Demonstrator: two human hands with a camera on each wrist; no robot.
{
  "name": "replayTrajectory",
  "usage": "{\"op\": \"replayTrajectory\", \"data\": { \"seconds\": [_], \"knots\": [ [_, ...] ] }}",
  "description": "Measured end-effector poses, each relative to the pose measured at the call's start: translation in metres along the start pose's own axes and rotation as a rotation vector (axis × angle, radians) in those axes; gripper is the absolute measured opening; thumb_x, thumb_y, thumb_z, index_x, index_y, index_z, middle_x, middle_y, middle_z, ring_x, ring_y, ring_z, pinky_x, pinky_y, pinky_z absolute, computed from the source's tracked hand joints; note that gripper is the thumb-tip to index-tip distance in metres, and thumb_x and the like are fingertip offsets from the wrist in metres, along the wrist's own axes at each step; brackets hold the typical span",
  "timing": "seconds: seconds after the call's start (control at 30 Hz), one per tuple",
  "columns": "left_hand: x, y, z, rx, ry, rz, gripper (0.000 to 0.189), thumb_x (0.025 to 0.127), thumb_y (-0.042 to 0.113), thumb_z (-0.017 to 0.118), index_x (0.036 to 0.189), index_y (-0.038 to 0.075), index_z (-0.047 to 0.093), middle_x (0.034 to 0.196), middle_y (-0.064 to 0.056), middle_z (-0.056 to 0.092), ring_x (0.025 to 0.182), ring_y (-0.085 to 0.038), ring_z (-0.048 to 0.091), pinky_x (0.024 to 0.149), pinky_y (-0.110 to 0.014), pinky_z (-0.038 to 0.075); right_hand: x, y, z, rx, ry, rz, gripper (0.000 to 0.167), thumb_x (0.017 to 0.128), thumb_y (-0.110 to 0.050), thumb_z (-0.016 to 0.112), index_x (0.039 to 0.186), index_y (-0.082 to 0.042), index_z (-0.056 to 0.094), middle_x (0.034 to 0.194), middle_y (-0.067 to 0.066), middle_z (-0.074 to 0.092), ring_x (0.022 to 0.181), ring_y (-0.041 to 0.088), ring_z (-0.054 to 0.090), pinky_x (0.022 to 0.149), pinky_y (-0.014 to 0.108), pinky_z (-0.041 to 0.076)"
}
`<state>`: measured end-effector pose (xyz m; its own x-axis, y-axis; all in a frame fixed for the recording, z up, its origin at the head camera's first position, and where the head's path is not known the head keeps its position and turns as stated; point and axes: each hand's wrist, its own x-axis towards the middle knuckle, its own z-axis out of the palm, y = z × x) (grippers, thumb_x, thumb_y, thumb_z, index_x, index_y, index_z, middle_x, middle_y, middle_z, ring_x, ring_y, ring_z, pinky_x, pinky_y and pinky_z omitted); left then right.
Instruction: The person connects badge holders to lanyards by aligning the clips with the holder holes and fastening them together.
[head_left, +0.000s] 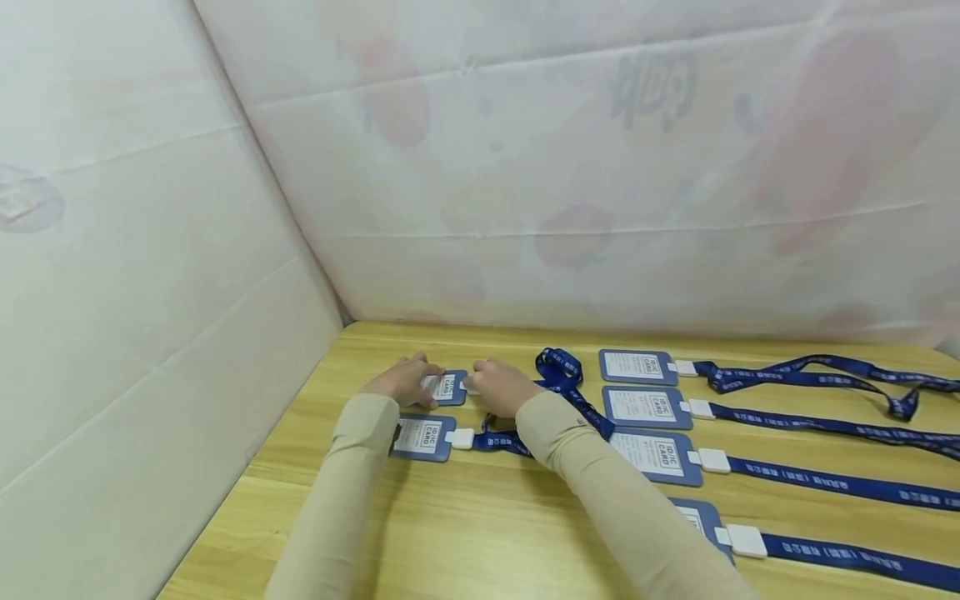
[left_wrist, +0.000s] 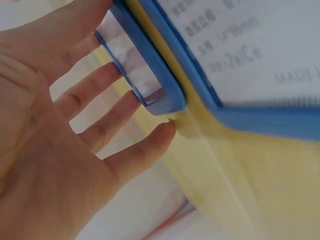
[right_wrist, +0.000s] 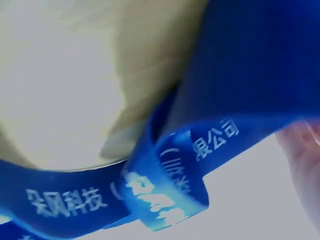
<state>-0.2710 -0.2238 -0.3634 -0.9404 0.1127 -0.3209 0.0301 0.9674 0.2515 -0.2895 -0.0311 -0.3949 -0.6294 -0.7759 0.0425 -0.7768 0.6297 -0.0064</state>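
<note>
My left hand [head_left: 406, 379] holds the far badge holder [head_left: 452, 388], a blue-framed ID card, by its edges on the left part of the table. In the left wrist view, the fingers [left_wrist: 100, 127] reach along the frame of that badge holder [left_wrist: 172, 100]. My right hand [head_left: 504, 387] pinches its white clip [head_left: 469, 384], partly hidden by the fingers. From there a blue lanyard [head_left: 558, 371] loops beyond the right hand; the right wrist view shows its folded strap [right_wrist: 155, 200] close up. Nearer to me lies a second badge holder [head_left: 422, 438], its lanyard [head_left: 501, 442] running under the right wrist.
On the right, several badge holders [head_left: 639, 367] lie in a column, with white clips [head_left: 712, 460] and blue lanyards [head_left: 832, 483] stretched rightward. My right forearm partly covers the nearest one [head_left: 701, 518]. A pale sheet wall [head_left: 525, 167] rises behind the wooden table [head_left: 465, 525]; another stands left.
</note>
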Motion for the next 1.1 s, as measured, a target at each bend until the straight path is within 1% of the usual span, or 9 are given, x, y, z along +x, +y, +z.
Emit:
{"op": "replayTrajectory", "data": {
  "seconds": [0.13,0.2,0.27,0.4,0.5,0.57,0.8,0.97,1.1],
  "knots": [
    [-0.002,-0.002,-0.002,0.04,0.003,0.011,0.061,0.088,0.017,0.081,0.144,0.014,0.059,0.12,-0.005,0.052,0.116,-0.026,0.05,0.101,-0.048,0.046,-0.006,0.003,-0.008,0.209,-0.035,0.019,0.042,0.096,0.0,0.066,0.137,-0.004,0.063,0.126,0.02,0.062,0.114,0.031,0.062,0.098,0.039,0.051],
    [-0.003,-0.002,-0.003,0.056,0.001,0.022,0.062,0.088,0.017,0.08,0.145,0.014,0.058,0.125,-0.006,0.053,0.121,-0.028,0.05,0.103,-0.05,0.045,-0.011,0.007,-0.013,0.289,-0.043,0.035,0.046,0.098,-0.003,0.065,0.143,-0.002,0.057,0.134,0.022,0.058,0.121,0.034,0.059,0.101,0.041,0.049],
    [-0.005,-0.002,-0.005,0.071,-0.002,0.042,0.062,0.088,0.016,0.08,0.146,0.013,0.056,0.133,-0.01,0.053,0.127,-0.033,0.048,0.105,-0.054,0.043,-0.017,0.012,-0.019,0.328,-0.034,0.041,0.048,0.1,-0.007,0.064,0.146,-0.001,0.052,0.14,0.023,0.053,0.126,0.035,0.056,0.103,0.043,0.048],
    [-0.011,-0.008,-0.008,0.067,0.013,0.067,0.064,0.09,0.012,0.078,0.148,0.009,0.052,0.151,-0.018,0.045,0.14,-0.041,0.037,0.11,-0.061,0.034,-0.028,0.02,-0.027,0.336,0.013,0.02,0.049,0.101,-0.01,0.063,0.147,0.001,0.049,0.144,0.024,0.05,0.129,0.037,0.052,0.104,0.044,0.047],
    [-0.016,-0.012,-0.011,0.051,0.067,0.102,0.063,0.092,0.008,0.074,0.149,0.005,0.049,0.154,-0.022,0.04,0.142,-0.045,0.033,0.111,-0.062,0.031,-0.037,0.024,-0.032,0.347,0.039,0.007,0.049,0.102,-0.011,0.062,0.147,0.003,0.048,0.144,0.026,0.049,0.131,0.039,0.05,0.106,0.047,0.045],
    [-0.019,-0.011,-0.013,0.05,0.111,0.15,0.062,0.094,0.009,0.072,0.15,0.003,0.047,0.153,-0.023,0.04,0.142,-0.046,0.033,0.112,-0.061,0.032,-0.045,0.027,-0.035,0.35,0.048,0.019,0.05,0.102,-0.012,0.062,0.147,0.004,0.048,0.145,0.027,0.049,0.132,0.04,0.05,0.107,0.049,0.044],
    [-0.038,0.01,-0.01,0.105,0.263,0.345,0.059,0.097,0.018,0.071,0.147,-0.001,0.048,0.149,-0.027,0.042,0.135,-0.049,0.04,0.109,-0.06,0.036,-0.076,0.035,-0.043,0.342,0.122,0.099,0.052,0.102,-0.018,0.064,0.148,0.001,0.049,0.146,0.023,0.049,0.133,0.039,0.049,0.108,0.05,0.042],
    [-0.062,0.017,-0.003,0.153,0.376,0.399,0.064,0.096,0.024,0.072,0.148,-0.002,0.045,0.149,-0.03,0.041,0.136,-0.05,0.039,0.109,-0.063,0.034,-0.095,0.033,-0.053,0.346,0.226,0.091,0.052,0.1,-0.019,0.067,0.146,0.001,0.051,0.143,0.023,0.052,0.131,0.039,0.051,0.105,0.051,0.045],
    [-0.078,0.022,0.005,0.212,0.444,0.416,0.067,0.098,0.032,0.069,0.149,-0.001,0.043,0.15,-0.03,0.039,0.135,-0.05,0.04,0.109,-0.064,0.034,-0.122,0.036,-0.06,0.328,0.31,0.101,0.051,0.099,-0.019,0.068,0.143,0.002,0.053,0.14,0.023,0.054,0.129,0.041,0.051,0.104,0.054,0.044]
  ]
}}
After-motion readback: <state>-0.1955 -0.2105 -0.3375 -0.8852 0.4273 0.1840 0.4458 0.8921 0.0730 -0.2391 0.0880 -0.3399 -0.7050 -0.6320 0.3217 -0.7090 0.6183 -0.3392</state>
